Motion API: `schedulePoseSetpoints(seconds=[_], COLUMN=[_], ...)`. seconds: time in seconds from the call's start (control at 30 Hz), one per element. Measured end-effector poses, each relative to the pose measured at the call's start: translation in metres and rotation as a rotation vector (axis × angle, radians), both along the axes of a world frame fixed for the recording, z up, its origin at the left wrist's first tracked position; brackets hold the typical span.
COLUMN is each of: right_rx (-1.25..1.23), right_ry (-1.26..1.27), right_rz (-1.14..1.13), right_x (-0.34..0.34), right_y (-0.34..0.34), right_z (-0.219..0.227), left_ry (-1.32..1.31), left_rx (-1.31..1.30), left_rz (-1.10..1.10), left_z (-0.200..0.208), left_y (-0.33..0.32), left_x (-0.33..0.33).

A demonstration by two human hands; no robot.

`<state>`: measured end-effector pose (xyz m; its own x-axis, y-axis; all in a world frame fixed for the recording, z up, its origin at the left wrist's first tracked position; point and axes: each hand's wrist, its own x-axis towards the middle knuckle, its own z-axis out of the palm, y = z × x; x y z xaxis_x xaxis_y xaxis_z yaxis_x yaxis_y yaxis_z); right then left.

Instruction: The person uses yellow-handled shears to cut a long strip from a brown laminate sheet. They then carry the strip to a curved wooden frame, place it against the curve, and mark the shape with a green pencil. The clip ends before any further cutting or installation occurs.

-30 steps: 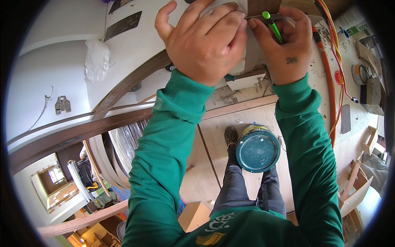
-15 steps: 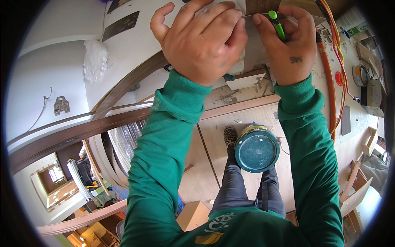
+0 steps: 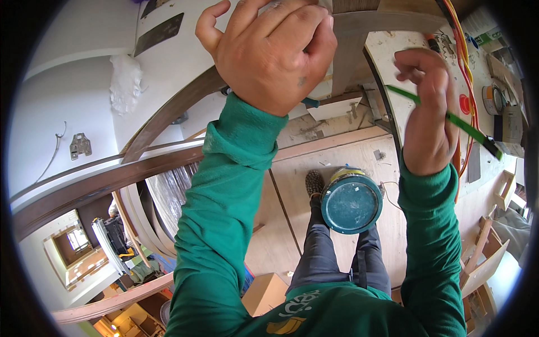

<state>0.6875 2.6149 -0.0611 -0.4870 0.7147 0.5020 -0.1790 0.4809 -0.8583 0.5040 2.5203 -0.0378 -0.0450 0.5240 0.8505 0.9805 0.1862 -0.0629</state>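
At the top edge, my left hand is closed, with its fingers curled and thumb pressed in. What it pinches, if anything, is hidden. It is beside a brown curved wooden strip, which joins a brown upright piece. My right hand is off to the right, closed around a slim green pen-shaped tool with a dark end. The tool slants across the fingers and is slightly blurred. A long curved brown band runs below my left hand.
Between my legs stands a round teal-topped bucket. Red and yellow cables hang at the right, near an open can. Crumpled white plastic and a metal hinge lie on the white surface at left. A cardboard box sits low.
My right hand has moved right and down from the wooden strip, carrying the green pen-shaped tool, which now lies slanted. My left hand has shifted slightly up and left.
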Motion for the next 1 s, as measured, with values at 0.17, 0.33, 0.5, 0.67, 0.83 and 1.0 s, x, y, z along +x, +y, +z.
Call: schedulePoseSetpoints(seconds=[0.17,0.33,0.5,0.67,0.83,1.0], right_rx=[-0.210,0.138,-0.186,-0.068,0.124,0.105], right_ry=[-0.271,-0.176,0.054,0.203,0.262,0.332], right_rz=[0.225,0.190,0.149,0.203,-0.107,-0.030], right_x=[0.037,0.019,-0.006,-0.034,-0.071,-0.076], right_y=[-0.003,-0.005,-0.021,-0.007,-0.004,-0.005], right_z=[0.007,-0.006,-0.009,-0.018,-0.017,-0.023], left_ry=[0.039,0.062,0.062,0.106,0.056,0.061], left_rx=[0.075,-0.012,0.020,-0.109,0.027,0.015], left_rz=[-0.014,0.045,0.017,0.083,-0.036,-0.047], left_z=[-0.005,-0.005,-0.001,0.003,-0.001,-0.004], left_y=[0.004,0.001,0.004,-0.002,0.002,0.002], left_x=[-0.004,0.000,0.000,0.003,-0.003,-0.006])
